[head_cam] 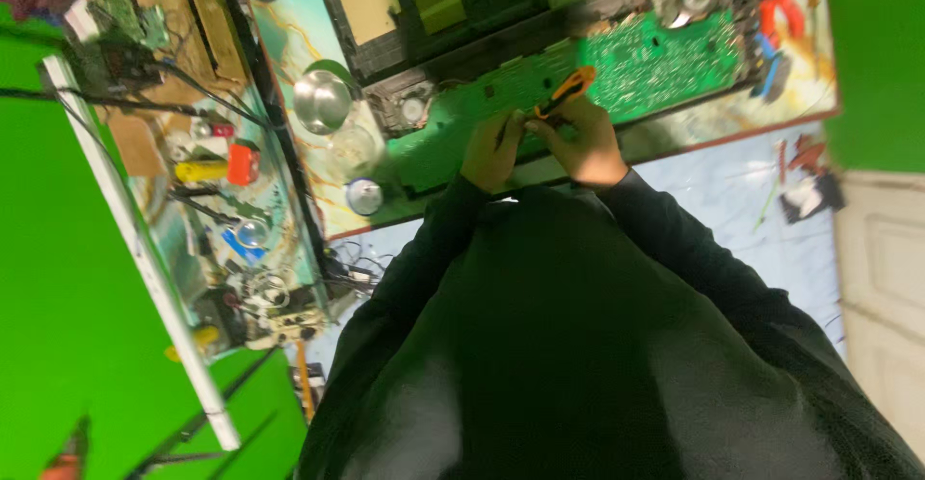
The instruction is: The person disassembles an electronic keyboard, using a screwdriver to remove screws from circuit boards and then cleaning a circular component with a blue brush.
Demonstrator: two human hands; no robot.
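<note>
— Hands first: where are they?

— Both are over the long green circuit board (540,104), which lies across the middle of the bench (318,191), inside a dark opened casing (453,17). The right hand (583,143) is curled around a screwdriver with an orange and black handle (567,92); the handle sticks up past the knuckles toward the far edge of the bench.

— And the left?

— The left hand (491,149) sits just beside the right, fingers bent and pinched at the screwdriver's lower end, close against the board. Whether it grips the shaft or only steadies it, I cannot tell; the tip is hidden behind the fingers.

— Sleeves?

— Dark, on both arms, and the dark torso fills the lower part of the view.

— What lies around the board?

— Toward the left end of the bench stand a shiny metal bowl (322,100), a clear glass (353,147) just beside it, and a small round silver lid (364,196) nearer the front edge. At the right end, pliers with red and blue grips (776,32) rest beside the board's edge.

— Anything off the bench?

— A second cluttered surface at the left carries a yellow and orange tool (217,169), cables and small parts. Green backdrop (58,278) covers the far left, and a white door (882,287) shows at the right.
</note>
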